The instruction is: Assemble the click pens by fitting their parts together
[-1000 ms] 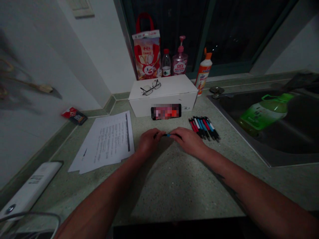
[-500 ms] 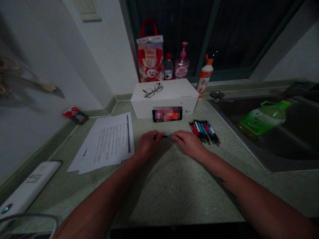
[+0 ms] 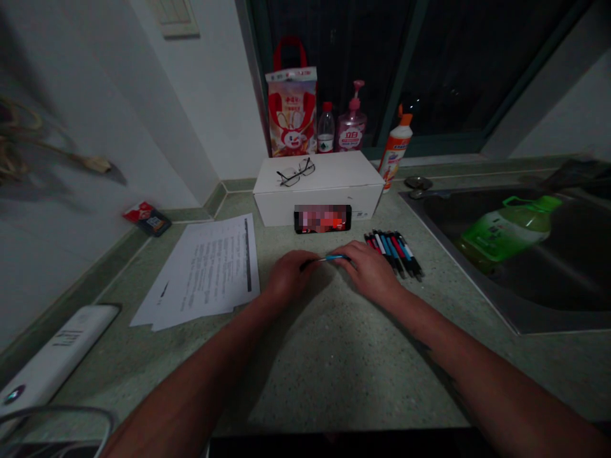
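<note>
Both my hands rest on the speckled green countertop, gripping one blue and black pen between them. My left hand is closed on the pen's dark left end. My right hand pinches the blue right part. The pen now shows a longer stretch between the hands, with a thin silvery section in the middle. Just right of my right hand lies a row of several red, blue and black pens.
A phone leans against a white box with glasses on top. Printed sheets lie left. Bag, bottles and glue stand behind. A sink with a green bottle is at right. A white device sits near left.
My hands have drawn slightly apart along the pen, so more of its blue and silvery middle shows. The view has shifted a little.
</note>
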The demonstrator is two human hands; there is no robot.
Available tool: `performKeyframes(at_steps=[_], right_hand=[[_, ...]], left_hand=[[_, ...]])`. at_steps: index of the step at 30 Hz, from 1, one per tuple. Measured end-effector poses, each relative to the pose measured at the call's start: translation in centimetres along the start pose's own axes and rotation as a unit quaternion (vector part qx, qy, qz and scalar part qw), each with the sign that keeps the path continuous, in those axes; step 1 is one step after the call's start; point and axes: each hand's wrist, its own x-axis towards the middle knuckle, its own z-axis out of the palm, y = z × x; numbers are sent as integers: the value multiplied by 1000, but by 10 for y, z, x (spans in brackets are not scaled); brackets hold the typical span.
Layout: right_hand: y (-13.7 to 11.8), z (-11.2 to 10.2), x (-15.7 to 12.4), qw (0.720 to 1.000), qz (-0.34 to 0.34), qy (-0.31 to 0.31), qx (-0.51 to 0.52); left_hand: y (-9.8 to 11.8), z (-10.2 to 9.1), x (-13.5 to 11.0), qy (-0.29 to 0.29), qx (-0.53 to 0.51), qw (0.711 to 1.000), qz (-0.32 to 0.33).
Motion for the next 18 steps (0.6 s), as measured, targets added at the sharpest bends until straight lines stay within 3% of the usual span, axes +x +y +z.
performKeyframes(at_steps=[5,11,18], right_hand=[[10,-11,4,995,-14,15,-97],[-3,-8,4,979,-88,-85,-165],[4,-18,0,986,-27,-105,-126]], left_hand=[[0,-6,3,61,22,995,-77],[3,-9,3,83,20,992,-98],[3,-9,3,81,14,991,-104]])
